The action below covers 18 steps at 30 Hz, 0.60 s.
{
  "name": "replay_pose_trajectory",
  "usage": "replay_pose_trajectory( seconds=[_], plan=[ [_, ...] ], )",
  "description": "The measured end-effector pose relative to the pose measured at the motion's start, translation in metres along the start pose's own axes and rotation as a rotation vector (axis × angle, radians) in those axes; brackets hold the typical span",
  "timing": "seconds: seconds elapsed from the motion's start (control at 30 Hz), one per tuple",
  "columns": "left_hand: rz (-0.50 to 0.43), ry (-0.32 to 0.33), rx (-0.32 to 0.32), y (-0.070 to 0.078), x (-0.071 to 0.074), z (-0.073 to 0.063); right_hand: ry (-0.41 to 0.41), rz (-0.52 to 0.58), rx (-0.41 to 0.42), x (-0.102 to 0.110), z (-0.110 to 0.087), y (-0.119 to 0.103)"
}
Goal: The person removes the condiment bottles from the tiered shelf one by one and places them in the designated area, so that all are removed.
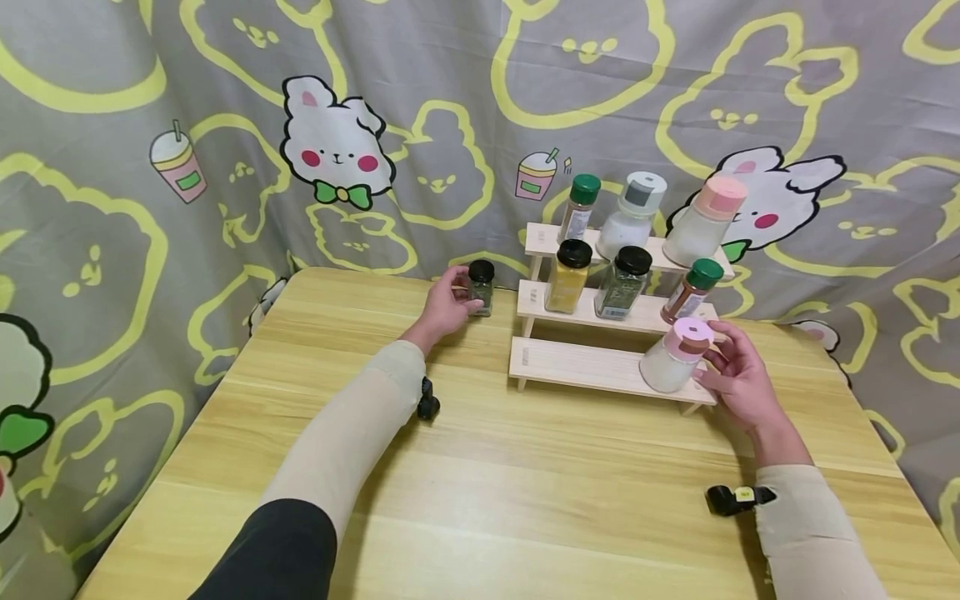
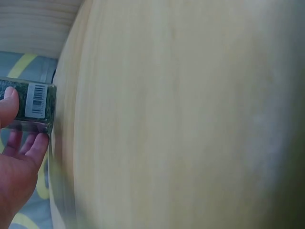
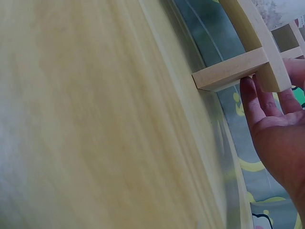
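In the head view, my left hand (image 1: 444,307) holds a small glass spice jar (image 1: 482,292) with a black lid and dark green contents. The left wrist view shows the thumb on that jar's front, near its barcode label, and the fingers on its other side. A white shaker jar (image 1: 666,367) with a pink lid stands at the right end of the lowest step of a wooden rack (image 1: 577,364). My right hand (image 1: 741,375) is beside this jar, fingers loosely bent around the step's end. In the right wrist view, its fingertips lie close to the rack's leg (image 3: 233,70).
The middle step bears a yellow spice jar (image 1: 567,279), a green herb jar (image 1: 621,287) and a green-capped red bottle (image 1: 688,293). On the top step stand a green-capped bottle (image 1: 579,208), a grey-lidded jar (image 1: 632,218) and a pink-lidded jar (image 1: 703,223). A patterned curtain (image 1: 450,75) hangs behind the table (image 1: 480,500).
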State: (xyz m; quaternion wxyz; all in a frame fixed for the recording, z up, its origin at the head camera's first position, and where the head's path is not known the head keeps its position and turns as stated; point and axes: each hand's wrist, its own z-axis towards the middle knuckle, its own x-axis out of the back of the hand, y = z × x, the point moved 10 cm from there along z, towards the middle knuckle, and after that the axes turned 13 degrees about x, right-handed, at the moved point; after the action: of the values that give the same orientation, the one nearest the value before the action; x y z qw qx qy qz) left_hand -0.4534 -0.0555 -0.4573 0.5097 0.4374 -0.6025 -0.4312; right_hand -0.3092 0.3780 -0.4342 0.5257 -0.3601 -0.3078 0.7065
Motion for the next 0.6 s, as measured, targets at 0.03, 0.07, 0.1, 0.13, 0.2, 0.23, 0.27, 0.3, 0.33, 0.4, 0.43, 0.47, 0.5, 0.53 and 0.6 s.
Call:
replay_pose_trajectory(
  seconds=[0.03,0.07,0.1,0.13,0.2,0.23,0.27,0.3,0.33,0.4,0.43,0.47,0.5,0.53,0.6],
  plan=[
    [0.000,0.001,0.003,0.000,0.000,0.000,0.000,-0.001,0.001,0.000,0.000,0.000],
    [0.001,0.002,0.004,-0.001,0.001,0.000,0.001,-0.001,0.001,0.000,0.000,0.000],
    [0.002,0.003,0.006,-0.001,0.001,0.000,0.002,-0.004,0.003,0.000,0.000,0.000],
    [0.003,0.004,0.007,-0.001,0.002,0.000,0.002,-0.004,0.003,0.000,0.001,0.000],
    [0.001,0.004,0.012,-0.001,0.002,0.001,0.001,-0.006,0.002,0.000,0.001,0.000],
    [0.000,0.005,0.012,-0.001,0.003,0.001,0.000,-0.010,0.002,-0.001,0.001,0.000],
    [-0.005,0.006,0.013,-0.002,0.003,0.001,-0.002,-0.012,0.002,-0.001,0.001,0.000],
    [-0.009,0.006,0.013,-0.002,0.003,0.000,-0.002,-0.012,0.000,-0.001,0.001,0.000],
    [-0.015,0.006,0.013,-0.002,0.004,0.000,-0.003,-0.014,-0.001,-0.001,0.001,0.000],
    [-0.020,0.009,0.010,-0.002,0.005,-0.001,-0.004,-0.015,-0.004,-0.001,0.001,0.000],
    [-0.022,0.012,0.009,-0.002,0.005,-0.002,-0.004,-0.016,-0.004,-0.001,0.001,0.000],
    [-0.020,0.016,0.008,-0.003,0.006,-0.003,-0.003,-0.013,-0.005,-0.001,0.001,0.000],
    [-0.018,0.023,0.012,-0.004,0.007,-0.004,-0.004,-0.013,-0.005,0.000,0.001,0.000],
    [-0.015,0.032,0.015,-0.005,0.009,-0.005,-0.004,-0.013,-0.005,0.000,0.000,0.000],
    [-0.011,0.055,0.030,-0.007,0.013,-0.008,-0.006,-0.011,-0.004,0.000,0.000,0.000]
  ],
)
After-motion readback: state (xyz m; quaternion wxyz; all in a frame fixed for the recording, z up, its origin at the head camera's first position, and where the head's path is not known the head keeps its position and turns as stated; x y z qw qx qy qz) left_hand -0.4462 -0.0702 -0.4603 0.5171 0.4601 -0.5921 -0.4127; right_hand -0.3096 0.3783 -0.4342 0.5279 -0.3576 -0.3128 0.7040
